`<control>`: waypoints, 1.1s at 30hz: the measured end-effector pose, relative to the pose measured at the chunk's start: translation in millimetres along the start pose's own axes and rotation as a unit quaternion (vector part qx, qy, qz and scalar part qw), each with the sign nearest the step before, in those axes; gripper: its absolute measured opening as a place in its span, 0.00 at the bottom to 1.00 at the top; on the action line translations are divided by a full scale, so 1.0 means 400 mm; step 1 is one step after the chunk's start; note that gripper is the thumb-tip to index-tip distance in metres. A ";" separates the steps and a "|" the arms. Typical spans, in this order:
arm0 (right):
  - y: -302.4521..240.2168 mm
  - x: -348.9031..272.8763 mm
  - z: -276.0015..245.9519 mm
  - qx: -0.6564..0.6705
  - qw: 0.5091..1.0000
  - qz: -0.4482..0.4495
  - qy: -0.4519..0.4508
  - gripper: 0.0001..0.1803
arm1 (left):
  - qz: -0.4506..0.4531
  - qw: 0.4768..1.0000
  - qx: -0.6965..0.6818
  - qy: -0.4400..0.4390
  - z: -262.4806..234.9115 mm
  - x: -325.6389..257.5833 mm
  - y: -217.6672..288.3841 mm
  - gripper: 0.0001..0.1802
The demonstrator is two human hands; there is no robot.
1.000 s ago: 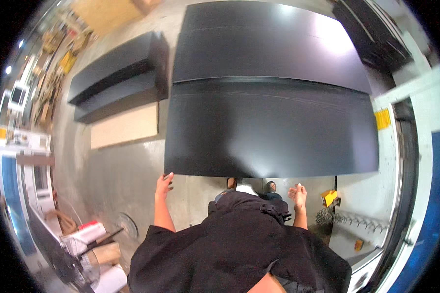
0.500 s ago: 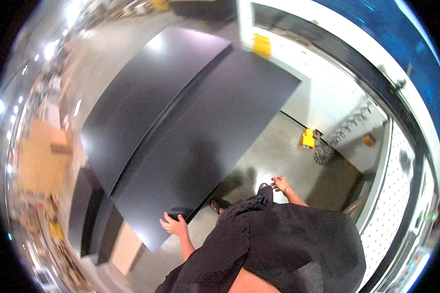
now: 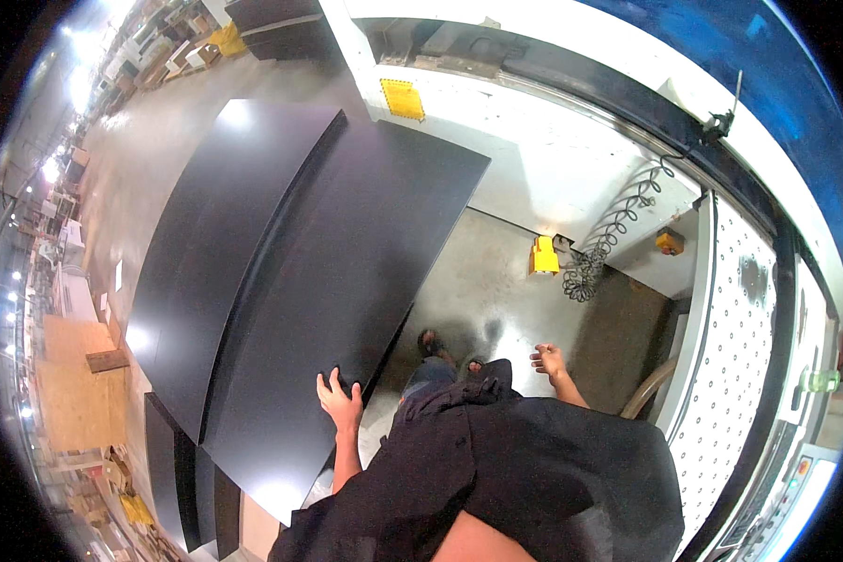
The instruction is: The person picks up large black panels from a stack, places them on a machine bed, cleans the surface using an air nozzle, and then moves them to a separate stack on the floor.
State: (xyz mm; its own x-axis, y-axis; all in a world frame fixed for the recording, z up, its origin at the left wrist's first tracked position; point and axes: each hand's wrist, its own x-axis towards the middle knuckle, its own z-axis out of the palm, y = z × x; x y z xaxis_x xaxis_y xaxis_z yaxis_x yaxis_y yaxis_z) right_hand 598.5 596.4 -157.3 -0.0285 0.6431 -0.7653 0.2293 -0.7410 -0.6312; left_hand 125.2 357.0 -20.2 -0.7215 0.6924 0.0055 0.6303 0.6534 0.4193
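Observation:
Two stacks of large dark grey panels lie side by side, a nearer stack (image 3: 347,239) and a farther stack (image 3: 206,244) parted by a narrow step. My left hand (image 3: 343,406) is over the near edge of the nearer stack, its fingers spread and nothing in them. Whether its fingertips touch the panel I cannot tell. My right hand (image 3: 550,361) hangs over the floor on the right, fingers apart and slightly bent, holding nothing. My feet in dark sandals show on the floor between the hands.
On the right stands a white machine with a perforated white table (image 3: 735,318). A yellow foot pedal (image 3: 543,256) and a coiled black cable (image 3: 618,229) are by its base. More dark panels (image 3: 173,468) stand at lower left, near plywood boards (image 3: 80,384).
The view has turned, and the panels sit farther left in it. My left hand is now farther along the near panel edge, away from the corner. The right hand's fingers look more spread.

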 end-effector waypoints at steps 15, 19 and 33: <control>-0.683 0.114 -0.240 0.018 0.919 -0.321 0.228 0.06 | 0.120 0.992 -0.028 0.030 0.090 0.514 0.274 0.38; -0.941 0.065 -0.482 -0.125 0.744 -0.492 0.434 0.22 | 0.108 0.994 0.001 0.020 0.115 0.606 0.196 0.39; -1.422 -0.042 -0.764 -0.260 0.582 -0.528 0.562 0.32 | -0.087 0.989 0.006 -0.121 0.108 0.686 0.188 0.54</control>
State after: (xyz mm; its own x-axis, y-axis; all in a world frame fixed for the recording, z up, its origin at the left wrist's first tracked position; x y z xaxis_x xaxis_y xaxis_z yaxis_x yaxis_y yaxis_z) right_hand 766.1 1066.2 253.2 0.1667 0.6233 0.7640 0.9326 0.1519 -0.3274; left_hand -13.0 609.1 -26.3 -0.7304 0.6215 -0.2832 0.5072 0.7713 0.3846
